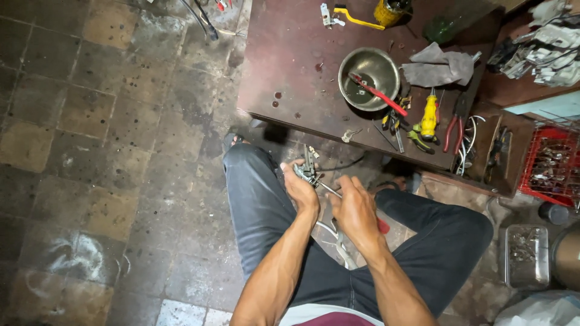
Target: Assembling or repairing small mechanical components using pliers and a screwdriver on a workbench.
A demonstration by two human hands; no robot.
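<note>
Nearest: left hand [300,188], closed around a small grey metal fitting [307,172], held above the left knee, between the thighs and the desk edge. Fingers wrapped tight; only the top of the part showing, shape hard to read.

Beside it: right hand [355,208], curled shut, thumb side toward the fitting. Thin metal rod [329,189] running from the fitting into this fist; red handle tip [383,226] poking out under the palm, probably a screwdriver. White cable [338,241] hanging below both hands, between the legs.

Risks, judged from this pose:
- Slip of the tool tip off the fitting toward the left palm or thigh, since held in the air with no support underneath.
- Loss of any small screw onto the dark stained floor [90,151], hard to find there.
- Snag of the cable on a knee, tugging the part out of grip.

Farther: dark red desk [284,60]. Steel bowl [369,75] with a red-handled tool [377,92] resting across it. Yellow screwdriver [429,116], red-handled pliers [454,124] and small cutters [393,121] crowded at the near edge, prone to falling if the desk is knocked. Grey rag [438,65] behind.

Farthest right: red crate [553,166] holding metal parts.
</note>
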